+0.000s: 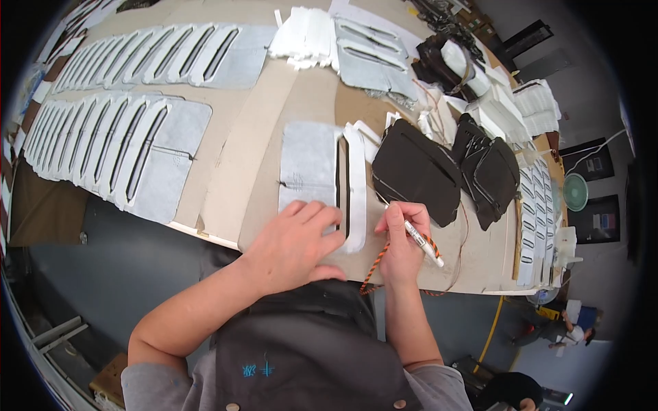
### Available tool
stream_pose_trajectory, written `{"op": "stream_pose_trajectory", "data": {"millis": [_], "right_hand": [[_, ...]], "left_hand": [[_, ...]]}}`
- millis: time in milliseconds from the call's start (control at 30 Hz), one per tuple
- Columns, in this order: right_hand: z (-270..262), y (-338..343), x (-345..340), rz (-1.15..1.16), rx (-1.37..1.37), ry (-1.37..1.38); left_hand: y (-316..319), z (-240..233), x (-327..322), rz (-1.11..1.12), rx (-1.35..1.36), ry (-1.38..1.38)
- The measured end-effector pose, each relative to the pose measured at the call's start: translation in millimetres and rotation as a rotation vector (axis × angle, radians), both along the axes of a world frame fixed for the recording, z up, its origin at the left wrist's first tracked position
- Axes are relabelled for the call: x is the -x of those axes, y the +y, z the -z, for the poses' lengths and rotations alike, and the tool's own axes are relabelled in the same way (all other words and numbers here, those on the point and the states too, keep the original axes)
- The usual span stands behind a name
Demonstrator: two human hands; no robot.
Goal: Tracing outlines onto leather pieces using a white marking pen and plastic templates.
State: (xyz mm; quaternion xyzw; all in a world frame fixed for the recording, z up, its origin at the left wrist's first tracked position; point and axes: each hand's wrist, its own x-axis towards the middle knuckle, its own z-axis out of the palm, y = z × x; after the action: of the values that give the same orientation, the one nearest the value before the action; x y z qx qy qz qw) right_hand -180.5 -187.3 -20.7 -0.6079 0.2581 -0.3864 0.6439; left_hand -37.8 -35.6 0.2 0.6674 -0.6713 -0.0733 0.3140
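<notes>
On the table before me lies a pale grey fabric panel (308,154) with a white border strip (356,205) around a long, dark-edged slot. My left hand (295,244) rests over the panel's near part with bent fingers, the thumb apart, hiding that corner. My right hand (406,241), just right of the panel, grips a white pen-shaped tool (422,244) with a thin tip pointing away from me. An orange-and-black braided cord (378,267) hangs about this hand. Close beyond the right hand is a stack of black slotted panels (416,169).
Overlapping rows of grey slotted panels (175,128) spread across the left side. White strips (303,38) are piled at the back, near more grey panels (372,61). A smaller black stack (488,174) lies to the right. Two people (565,331) are beyond the table's right end.
</notes>
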Motion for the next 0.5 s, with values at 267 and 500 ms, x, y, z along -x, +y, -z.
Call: {"op": "stream_pose_trajectory", "data": {"millis": [267, 500], "right_hand": [[-8.7, -14.4, 21.4, -0.122, -0.111, -0.152], [-19.6, -20.2, 37.7, -0.240, -0.040, 0.091]], "left_hand": [[32.3, -12.0, 13.6, 0.134, 0.309, 0.469], [-2.8, -41.8, -5.2, -0.160, 0.510, 1.714]]}}
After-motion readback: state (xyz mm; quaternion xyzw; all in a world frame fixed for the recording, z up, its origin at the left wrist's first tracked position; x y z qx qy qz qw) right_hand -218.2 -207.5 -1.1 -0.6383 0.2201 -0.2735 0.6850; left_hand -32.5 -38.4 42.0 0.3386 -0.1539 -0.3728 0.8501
